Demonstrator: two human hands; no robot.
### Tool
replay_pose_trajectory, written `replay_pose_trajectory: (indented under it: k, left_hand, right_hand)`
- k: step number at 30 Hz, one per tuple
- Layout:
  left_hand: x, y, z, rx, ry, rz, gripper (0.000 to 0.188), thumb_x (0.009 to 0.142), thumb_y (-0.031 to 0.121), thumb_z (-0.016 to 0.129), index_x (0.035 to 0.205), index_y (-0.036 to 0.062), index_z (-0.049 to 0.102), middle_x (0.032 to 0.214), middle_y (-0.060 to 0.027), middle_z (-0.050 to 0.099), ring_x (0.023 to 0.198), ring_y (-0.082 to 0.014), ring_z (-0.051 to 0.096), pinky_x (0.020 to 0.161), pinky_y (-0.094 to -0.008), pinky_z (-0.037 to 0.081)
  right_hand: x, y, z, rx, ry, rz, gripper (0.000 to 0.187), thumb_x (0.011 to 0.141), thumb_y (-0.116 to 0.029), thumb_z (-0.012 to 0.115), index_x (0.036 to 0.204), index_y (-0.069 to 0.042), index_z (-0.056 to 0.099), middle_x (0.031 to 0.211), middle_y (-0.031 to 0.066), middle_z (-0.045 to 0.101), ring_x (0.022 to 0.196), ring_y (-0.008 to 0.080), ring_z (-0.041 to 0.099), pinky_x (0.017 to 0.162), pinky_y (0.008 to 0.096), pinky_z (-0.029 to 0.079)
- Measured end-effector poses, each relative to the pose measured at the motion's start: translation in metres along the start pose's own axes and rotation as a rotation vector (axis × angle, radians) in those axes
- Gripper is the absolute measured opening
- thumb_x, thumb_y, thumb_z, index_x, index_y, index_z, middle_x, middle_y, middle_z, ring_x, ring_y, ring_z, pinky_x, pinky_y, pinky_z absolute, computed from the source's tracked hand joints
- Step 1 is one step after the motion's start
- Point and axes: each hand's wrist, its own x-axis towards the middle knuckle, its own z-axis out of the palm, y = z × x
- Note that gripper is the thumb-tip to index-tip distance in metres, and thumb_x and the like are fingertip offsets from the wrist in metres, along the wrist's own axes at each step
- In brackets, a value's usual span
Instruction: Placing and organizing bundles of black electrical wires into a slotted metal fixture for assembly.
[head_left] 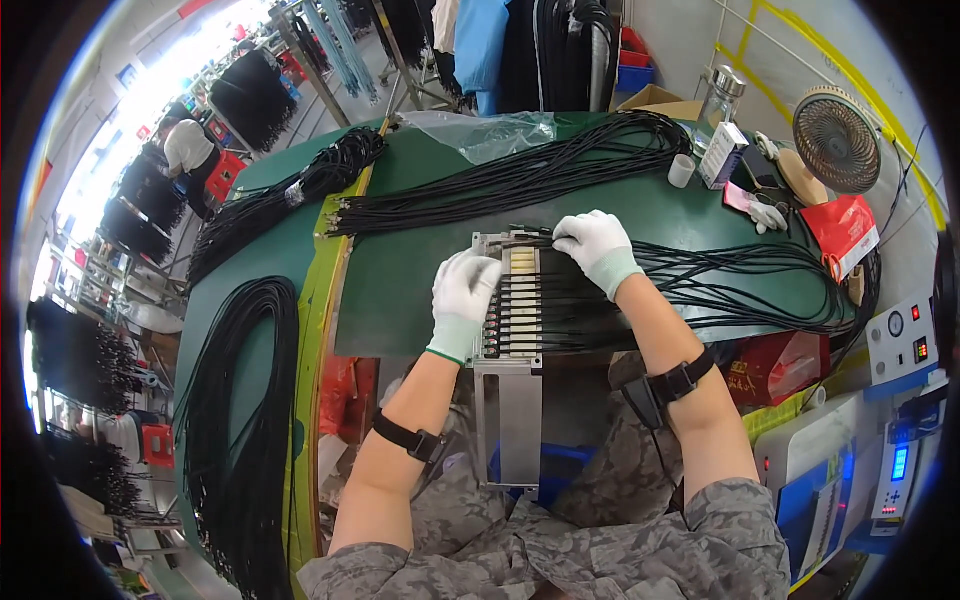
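A metal fixture (pixel 521 366) stands at the table's front edge, with a row of slots holding the ends of several black cables. Pale yellowish blocks (pixel 523 262) show in its far slots. My right hand (pixel 597 245), in a white glove, pinches a black cable (pixel 540 236) at the fixture's far right corner. At the fixture's left side is my left hand (pixel 464 290), also gloved, its fingers curled together by the far slots; whatever they hold is hidden. From the fixture the cables (pixel 735 262) run right across the green table.
Bundles of black cable lie at the back (pixel 520 175) and left (pixel 240 330) of the green table (pixel 430 270). A yellow strip (pixel 318 330) crosses it. Farther right are a white cup (pixel 681 171), box (pixel 723 155), fan (pixel 837 140) and red packet (pixel 840 236).
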Motion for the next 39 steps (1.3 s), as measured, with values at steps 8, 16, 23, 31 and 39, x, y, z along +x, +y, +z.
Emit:
replay_pose_trajectory:
  k: [8,16,23,31,39]
  left_hand:
    - [0.000,0.012,-0.006,0.008,0.117,-0.226,0.028,0.087,0.029,0.063,0.086,0.0009,0.065,0.103,-0.0146,0.064,0.103,-0.0291,0.056,0.091,-0.0365,0.042]
    - [-0.004,0.011,-0.003,-0.039,0.138,0.276,0.018,0.083,0.019,0.067,0.082,0.0013,0.064,0.112,-0.0145,0.062,0.107,-0.0278,0.054,0.093,-0.0364,0.041]
    - [0.000,-0.005,-0.011,-0.023,0.231,0.047,0.017,0.082,0.019,0.068,0.081,0.0032,0.064,0.110,-0.0131,0.064,0.108,-0.0281,0.054,0.095,-0.0370,0.040]
    - [0.005,-0.014,-0.007,0.154,0.240,-0.056,0.020,0.086,0.021,0.064,0.090,0.0022,0.067,0.103,-0.0130,0.066,0.098,-0.0267,0.058,0.088,-0.0346,0.044]
    - [0.003,-0.020,-0.006,0.102,0.102,-0.174,0.026,0.091,0.024,0.056,0.103,0.0044,0.067,0.098,-0.0118,0.067,0.092,-0.0251,0.060,0.085,-0.0337,0.046]
  right_hand:
    - [-0.006,-0.011,-0.010,0.166,0.006,-0.179,0.013,0.074,-0.021,0.072,0.081,-0.011,0.066,0.074,0.0050,0.065,0.080,0.0284,0.059,0.074,0.0384,0.048]
    - [-0.012,-0.045,-0.003,0.407,0.008,-0.278,0.015,0.076,-0.027,0.069,0.084,-0.014,0.069,0.077,0.0071,0.066,0.081,0.0301,0.061,0.075,0.0410,0.048]
    - [-0.010,-0.017,-0.015,0.357,-0.131,-0.078,0.015,0.076,-0.026,0.069,0.085,-0.014,0.069,0.077,0.0091,0.067,0.080,0.0304,0.062,0.074,0.0415,0.049]
    - [-0.009,-0.028,-0.023,0.187,-0.095,-0.060,0.013,0.079,-0.025,0.066,0.081,-0.012,0.070,0.071,0.0089,0.065,0.076,0.0300,0.061,0.070,0.0400,0.049]
    - [-0.010,-0.026,-0.029,0.116,-0.221,0.026,0.015,0.080,-0.028,0.062,0.079,-0.015,0.070,0.075,0.0084,0.067,0.076,0.0307,0.062,0.073,0.0404,0.049]
